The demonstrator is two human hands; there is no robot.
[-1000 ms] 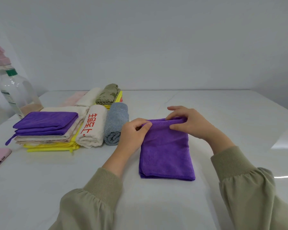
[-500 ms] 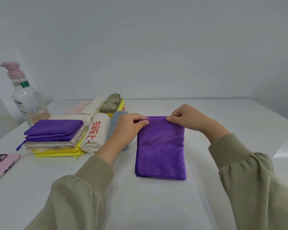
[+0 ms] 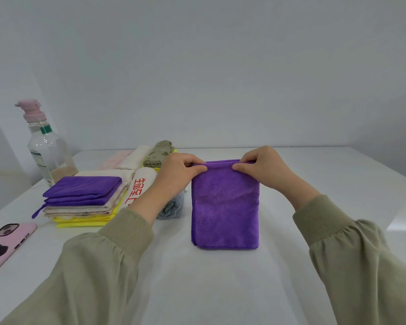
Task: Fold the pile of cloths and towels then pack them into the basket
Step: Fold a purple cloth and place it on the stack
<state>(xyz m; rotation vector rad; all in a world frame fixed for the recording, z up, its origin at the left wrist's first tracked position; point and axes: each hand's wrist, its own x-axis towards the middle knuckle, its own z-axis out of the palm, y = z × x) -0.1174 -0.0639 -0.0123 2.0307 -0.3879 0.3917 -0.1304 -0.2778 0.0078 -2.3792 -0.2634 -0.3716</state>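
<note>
Purple microfibre cloth (image 3: 225, 207) on white table (image 3: 220, 289);
folded-cloth stack (image 3: 85, 198) left of it; clear pump bottle (image 3: 46, 151) behind stack; pink-cased phone (image 3: 7, 242) before it.

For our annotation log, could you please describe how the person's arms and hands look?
The left sleeve and right sleeve are loose, sage-green fabric gathered into ribbed knit cuffs. The left hand and right hand are bare: no gloves or rings show.

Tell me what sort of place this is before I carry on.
Probably a plain indoor folding station, staged rather than a real laundry room: a white table against a blank grey wall, with folded cloths stacked beside a pump bottle and a pink phone.
</note>
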